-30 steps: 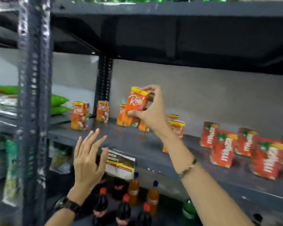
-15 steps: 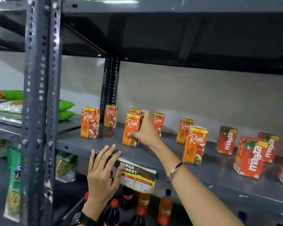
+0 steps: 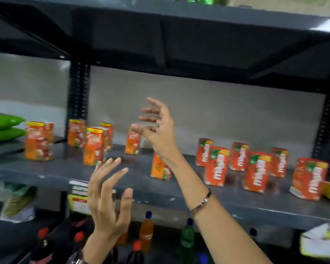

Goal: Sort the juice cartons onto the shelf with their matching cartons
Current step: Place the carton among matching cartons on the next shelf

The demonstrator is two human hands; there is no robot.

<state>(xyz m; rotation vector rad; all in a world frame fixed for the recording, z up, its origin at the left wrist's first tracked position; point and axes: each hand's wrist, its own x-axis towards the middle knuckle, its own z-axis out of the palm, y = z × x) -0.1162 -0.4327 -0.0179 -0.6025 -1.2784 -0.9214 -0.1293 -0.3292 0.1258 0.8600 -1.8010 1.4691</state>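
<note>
Several orange Real juice cartons stand on the left half of the grey shelf [image 3: 61, 169]; the nearest ones are at the front left [image 3: 39, 143] and front middle [image 3: 94, 146]. One orange carton [image 3: 159, 168] stands partly hidden behind my right wrist. Several red Maaza cartons [image 3: 216, 166] stand grouped on the right half. My right hand [image 3: 158, 128] is raised above the shelf's middle, fingers spread, holding nothing. My left hand [image 3: 107, 199] hovers in front of the shelf edge, fingers apart and empty. The picture is motion-blurred.
Green packets [image 3: 6, 126] lie on the neighbouring shelf at the left. Drink bottles [image 3: 146, 231] stand on the lower shelf below my hands. A price label [image 3: 77, 202] hangs on the shelf edge. A dark upright post [image 3: 78, 92] stands at the back left.
My right hand has let go of the orange carton it set on the shelf and lifted away, open. The left hand rose slightly. The view swung to the right.
</note>
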